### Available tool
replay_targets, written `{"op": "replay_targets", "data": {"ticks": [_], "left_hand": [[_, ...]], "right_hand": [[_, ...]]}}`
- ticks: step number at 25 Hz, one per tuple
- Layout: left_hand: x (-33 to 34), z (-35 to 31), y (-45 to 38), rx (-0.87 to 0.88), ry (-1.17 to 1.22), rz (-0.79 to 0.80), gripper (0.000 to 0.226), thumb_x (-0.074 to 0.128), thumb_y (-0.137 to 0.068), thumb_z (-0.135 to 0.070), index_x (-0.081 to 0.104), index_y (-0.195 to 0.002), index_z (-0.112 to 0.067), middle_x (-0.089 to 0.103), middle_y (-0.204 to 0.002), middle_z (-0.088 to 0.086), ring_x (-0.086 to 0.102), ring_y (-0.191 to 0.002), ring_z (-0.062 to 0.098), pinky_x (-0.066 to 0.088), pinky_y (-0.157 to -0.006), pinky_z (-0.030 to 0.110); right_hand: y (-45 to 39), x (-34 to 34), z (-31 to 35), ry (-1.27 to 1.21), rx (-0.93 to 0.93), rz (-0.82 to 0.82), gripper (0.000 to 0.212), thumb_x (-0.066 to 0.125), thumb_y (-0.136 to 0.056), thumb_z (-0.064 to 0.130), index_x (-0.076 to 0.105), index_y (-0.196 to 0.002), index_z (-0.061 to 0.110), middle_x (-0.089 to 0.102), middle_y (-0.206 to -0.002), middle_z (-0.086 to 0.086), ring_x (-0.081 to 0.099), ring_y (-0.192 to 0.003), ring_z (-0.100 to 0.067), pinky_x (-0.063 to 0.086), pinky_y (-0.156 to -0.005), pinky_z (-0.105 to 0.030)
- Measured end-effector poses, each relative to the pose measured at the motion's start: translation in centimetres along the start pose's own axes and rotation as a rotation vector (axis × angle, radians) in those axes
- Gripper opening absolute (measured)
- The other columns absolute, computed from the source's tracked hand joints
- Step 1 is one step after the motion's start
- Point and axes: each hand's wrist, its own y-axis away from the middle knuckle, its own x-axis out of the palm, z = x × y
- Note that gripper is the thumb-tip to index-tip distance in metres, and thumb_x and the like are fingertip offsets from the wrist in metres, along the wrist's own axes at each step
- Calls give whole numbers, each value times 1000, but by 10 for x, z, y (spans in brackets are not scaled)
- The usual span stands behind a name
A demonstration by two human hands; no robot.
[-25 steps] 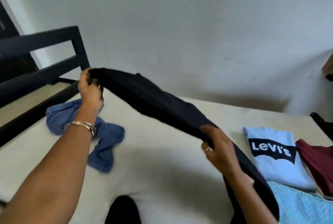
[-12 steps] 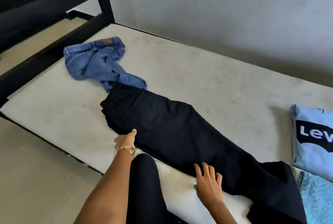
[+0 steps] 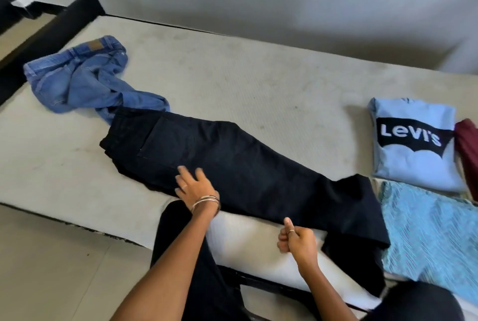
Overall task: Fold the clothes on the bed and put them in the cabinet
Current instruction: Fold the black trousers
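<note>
**Fingers spread on the black jeans, other hand curled beside them**

Fingers of my left hand were straight and spread apart, lying flat on the black jeans near the seat part, just below the back pocket. They pressed the cloth and pinched nothing. My right hand was at the near edge of the bed, just beside the lower leg of the jeans; its fingers were curled in and the thumb stood up. I could not see any cloth inside it, so I judged it held nothing.

The black jeans lay lengthwise along the near edge of the bed, folded leg over leg, with the waist toward the left end and the hems toward the right, where they reached the turquoise garment. At the waist they touched the crumpled blue jeans. The folded Levi's shirt lay well to the right, with a maroon garment beside it.

I judged the denim to be thick and rather heavy, soft but not slippery, so it should keep a crease. A good place to take hold seemed the hems, both layers together, to bring them toward the waist.
</note>
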Motion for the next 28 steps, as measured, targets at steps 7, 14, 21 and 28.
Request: {"op": "replay_targets", "data": {"ticks": [7,14,21,28], "left_hand": [[53,-71,118,649,-285,651,81,56,-94,-38,0,-153,-37,-16,-161,-4,-7,-149,25,7,-112,63],[40,-92,115,569,-496,784,111,67,-88,-32,-30,-138,-48,-18,-160,3,-4,-148,33,14,-110,67],[29,-120,114,340,0,602,52,46,-96,-44,50,-130,-6,57,-127,19,56,-116,38,46,-95,41],[28,-109,102,139,130,669,54,55,-91,-51,57,-108,0,59,-117,16,58,-106,33,44,-87,33]], "right_hand": [[-17,-59,11,-844,202,-127,53,79,-82,25,56,-128,16,68,-119,-10,66,-105,-36,56,-83,-50],[-27,-51,60,-792,-96,-536,64,78,-81,16,50,-137,3,55,-138,-16,55,-123,-26,40,-111,-41],[20,-32,99,572,-786,-534,48,48,-77,77,67,-110,48,23,-154,-9,14,-143,-33,20,-102,-43],[-32,-77,65,360,-158,-291,56,57,-96,41,45,-138,6,58,-130,-19,54,-121,-33,45,-99,-42]]}}
